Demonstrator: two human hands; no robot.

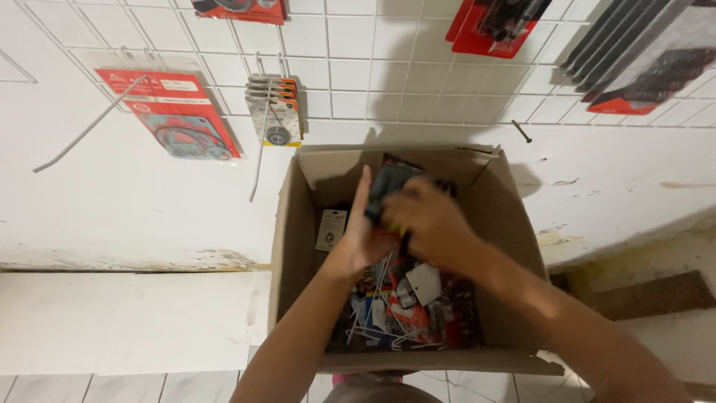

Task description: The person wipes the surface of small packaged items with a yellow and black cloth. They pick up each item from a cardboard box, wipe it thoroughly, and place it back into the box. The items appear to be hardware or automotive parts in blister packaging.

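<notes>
we clasped a dark packet (pixel 391 183) with both our left hand (pixel 363 235) and right hand (pixel 432 224) over the open cardboard box (pixel 294 246) of mixed small packets (pixel 410 310).

Red flat packs (pixel 175 112) on the wall grid; mixed small packets (pixel 406 310) in my cardboard box (pixel 514 224).

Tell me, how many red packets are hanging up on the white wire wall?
4 red packets show: a gasket packet at left, one cut off at the top edge, one at upper right, one at far right. More may hang out of view.
</notes>
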